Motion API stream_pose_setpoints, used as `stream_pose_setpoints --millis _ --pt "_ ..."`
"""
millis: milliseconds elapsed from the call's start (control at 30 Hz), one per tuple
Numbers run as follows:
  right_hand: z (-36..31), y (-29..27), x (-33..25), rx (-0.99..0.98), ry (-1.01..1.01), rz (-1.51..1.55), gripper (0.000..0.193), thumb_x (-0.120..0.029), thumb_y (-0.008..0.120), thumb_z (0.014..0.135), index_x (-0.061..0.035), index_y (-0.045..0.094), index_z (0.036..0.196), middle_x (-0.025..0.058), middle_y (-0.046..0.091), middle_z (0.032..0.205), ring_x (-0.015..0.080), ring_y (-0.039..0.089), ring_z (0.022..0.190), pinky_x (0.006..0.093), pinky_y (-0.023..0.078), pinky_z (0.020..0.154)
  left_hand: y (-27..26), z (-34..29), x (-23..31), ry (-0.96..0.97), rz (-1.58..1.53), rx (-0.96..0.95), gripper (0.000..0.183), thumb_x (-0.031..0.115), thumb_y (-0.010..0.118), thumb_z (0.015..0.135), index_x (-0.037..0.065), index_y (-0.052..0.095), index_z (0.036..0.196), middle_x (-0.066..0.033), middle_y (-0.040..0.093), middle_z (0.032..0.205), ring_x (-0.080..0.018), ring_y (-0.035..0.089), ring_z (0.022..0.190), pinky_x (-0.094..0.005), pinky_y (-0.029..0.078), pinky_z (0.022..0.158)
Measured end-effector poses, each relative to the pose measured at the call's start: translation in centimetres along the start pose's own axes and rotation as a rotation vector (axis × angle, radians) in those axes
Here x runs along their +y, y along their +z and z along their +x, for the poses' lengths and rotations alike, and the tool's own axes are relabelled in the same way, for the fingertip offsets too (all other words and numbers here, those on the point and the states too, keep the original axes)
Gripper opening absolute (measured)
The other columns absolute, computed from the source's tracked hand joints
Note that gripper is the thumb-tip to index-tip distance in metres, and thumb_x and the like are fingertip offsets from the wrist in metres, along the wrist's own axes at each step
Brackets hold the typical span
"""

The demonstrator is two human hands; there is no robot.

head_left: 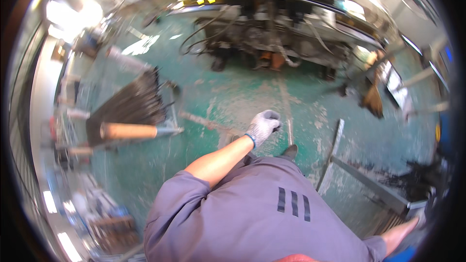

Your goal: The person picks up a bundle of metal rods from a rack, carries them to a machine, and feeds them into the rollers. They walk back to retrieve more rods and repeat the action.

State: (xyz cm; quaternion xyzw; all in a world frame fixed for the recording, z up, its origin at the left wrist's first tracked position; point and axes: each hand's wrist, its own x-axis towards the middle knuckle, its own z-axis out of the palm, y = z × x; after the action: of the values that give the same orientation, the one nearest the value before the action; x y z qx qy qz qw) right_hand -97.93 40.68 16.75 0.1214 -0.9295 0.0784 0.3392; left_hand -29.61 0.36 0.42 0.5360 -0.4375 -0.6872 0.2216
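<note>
My left hand (263, 127) wears a pale knitted glove with a blue cuff and hangs in front of my body over the green floor. Its fingers are curled in, with dark patches at the tips, and I see nothing sticking out of them. At the lower right edge my right forearm (399, 235) reaches outward. The right hand (421, 217) is blurred and partly lost at the rim, close to the end of a grey metal bar (366, 182). Whether it touches the bar I cannot tell.
A bundle of dark thin strips (128, 102) lies at the left, beside a wooden-coloured cylinder (128, 131) on a metal stand. A large machine (272, 34) with hoses spans the far side. A broom (373, 101) stands at the right. Worn green floor (233, 92) lies between.
</note>
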Motion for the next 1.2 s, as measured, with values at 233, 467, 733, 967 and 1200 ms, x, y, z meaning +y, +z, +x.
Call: stream_pose_setpoints --millis 233,467,733,967,1200 --pt "-13.6 1.2 -21.5 0.026 -0.111 0.355 0.044 -0.049 0.069 0.101 -0.0169 0.08 0.128 0.0128 0.082 0.121 0.0343 0.078 0.11 0.0483 0.059 0.096 -22.9 -5.7 2.1 0.464 0.579 0.404 0.026 0.008 0.069 0.099 0.005 0.071 0.125 -0.0139 0.079 0.101 -0.0229 0.078 0.093 -0.0375 0.062 0.087" --pt "-46.1 -2.1 -55.3 -0.89 -0.615 0.895 0.03 -0.016 0.077 0.099 -0.0042 0.074 0.127 0.0079 0.08 0.116 0.0189 0.073 0.105 0.035 0.057 0.098 -57.1 -18.1 3.0 0.618 0.808 1.198 0.016 0.013 0.07 0.099 0.008 0.075 0.113 -0.0169 0.079 0.102 -0.0386 0.078 0.093 -0.0453 0.062 0.085" --pt "-68.0 -19.7 -80.8 -1.235 -1.234 0.783 0.041 -0.019 0.078 0.094 -0.0041 0.072 0.132 0.0199 0.08 0.12 0.0327 0.078 0.113 0.0399 0.059 0.1 -78.6 -29.9 -2.6 0.006 0.96 1.69 0.032 0.024 0.072 0.095 0.005 0.075 0.12 -0.0199 0.08 0.115 -0.0412 0.074 0.111 -0.0498 0.058 0.102" --pt "-86.3 -29.2 -100.1 -1.256 -1.707 0.876 0.047 -0.025 0.081 0.091 -0.0058 0.069 0.132 0.0189 0.076 0.127 0.04 0.069 0.123 0.0486 0.055 0.105 -81.0 -27.2 -1.6 -0.199 1.286 1.702 0.032 0.027 0.078 0.091 0.005 0.077 0.113 -0.0162 0.077 0.114 -0.0428 0.067 0.114 -0.051 0.054 0.104" --pt "-104.1 -36.7 -118.4 -1.182 -1.961 0.798 0.081 -0.033 0.089 0.083 -0.0043 0.053 0.15 0.0213 0.068 0.14 0.0421 0.062 0.131 0.0512 0.051 0.112 -83.3 -24.7 1.5 -0.329 1.261 1.688 0.027 0.018 0.083 0.085 0.004 0.076 0.106 -0.0173 0.076 0.114 -0.0424 0.068 0.109 -0.0524 0.053 0.105"
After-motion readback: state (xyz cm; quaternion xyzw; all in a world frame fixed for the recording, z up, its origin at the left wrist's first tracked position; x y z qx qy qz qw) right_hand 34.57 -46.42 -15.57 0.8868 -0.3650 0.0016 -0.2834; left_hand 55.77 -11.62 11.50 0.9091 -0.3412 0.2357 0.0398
